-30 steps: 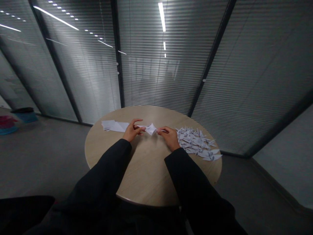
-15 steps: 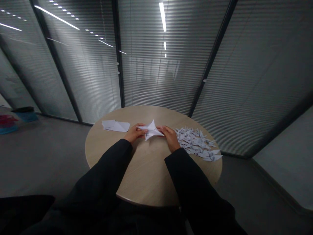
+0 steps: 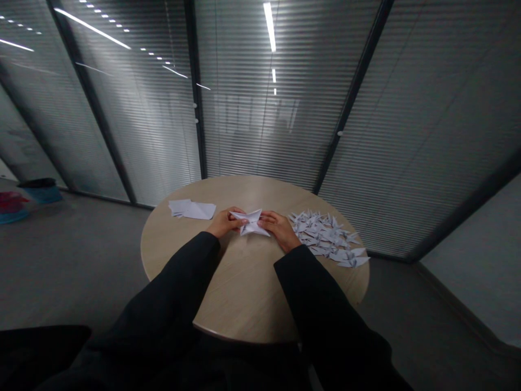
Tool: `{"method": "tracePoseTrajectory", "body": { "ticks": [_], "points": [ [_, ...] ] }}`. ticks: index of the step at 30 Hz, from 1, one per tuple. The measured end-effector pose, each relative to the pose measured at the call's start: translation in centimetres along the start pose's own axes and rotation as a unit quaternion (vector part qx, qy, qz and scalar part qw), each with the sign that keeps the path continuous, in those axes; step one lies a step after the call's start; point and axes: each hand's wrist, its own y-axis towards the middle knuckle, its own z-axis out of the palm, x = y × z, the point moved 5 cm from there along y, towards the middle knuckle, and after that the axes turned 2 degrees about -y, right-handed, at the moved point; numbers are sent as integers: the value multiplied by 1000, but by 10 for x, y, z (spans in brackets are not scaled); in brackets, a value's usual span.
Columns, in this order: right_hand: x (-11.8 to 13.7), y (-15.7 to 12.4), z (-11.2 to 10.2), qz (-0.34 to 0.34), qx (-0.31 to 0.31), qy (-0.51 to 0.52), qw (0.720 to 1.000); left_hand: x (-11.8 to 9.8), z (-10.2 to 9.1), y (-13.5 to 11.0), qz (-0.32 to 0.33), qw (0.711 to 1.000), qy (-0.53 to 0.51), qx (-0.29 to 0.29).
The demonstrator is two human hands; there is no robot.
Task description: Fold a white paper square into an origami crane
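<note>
A partly folded white paper [image 3: 251,222] sits between my hands, low over the round wooden table [image 3: 244,288]. My left hand [image 3: 223,221] pinches its left side with closed fingers. My right hand [image 3: 279,228] grips its right side, fingers curled onto the sheet. Both arms wear dark sleeves. The paper shows several pointed flaps, pressed nearly flat.
A pile of several folded white paper cranes [image 3: 325,238] lies on the table to the right of my right hand. A small stack of flat white sheets [image 3: 191,209] lies at the far left. Glass walls with blinds stand behind. Blue bins [image 3: 40,190] sit on the floor far left.
The paper, first stretched out between my hands, rose into a taller pointed shape and is now pressed down flatter. My hands have moved closer together.
</note>
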Motion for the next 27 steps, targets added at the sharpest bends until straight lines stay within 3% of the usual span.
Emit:
{"method": "tracePoseTrajectory", "body": {
  "ticks": [5,11,15,17,21,27],
  "points": [
    [-1,3,-3,-27,-4,-39,999,2,1,2,3,1000,-8,-3],
    [8,6,-8,-119,-31,-130,984,4,-8,4,28,999,-38,-20],
    [21,-1,-9,-213,-90,-225,946,12,-15,3,-22,994,-81,-70],
    [29,-6,-6,-266,-111,-272,918,14,-9,1,-75,988,-126,-54],
    [33,-13,3,-321,-83,-324,886,9,7,-4,-111,970,-217,4],
    [27,-13,16,-344,-16,-333,878,1,4,-4,-44,986,-162,6]
  ]
}}
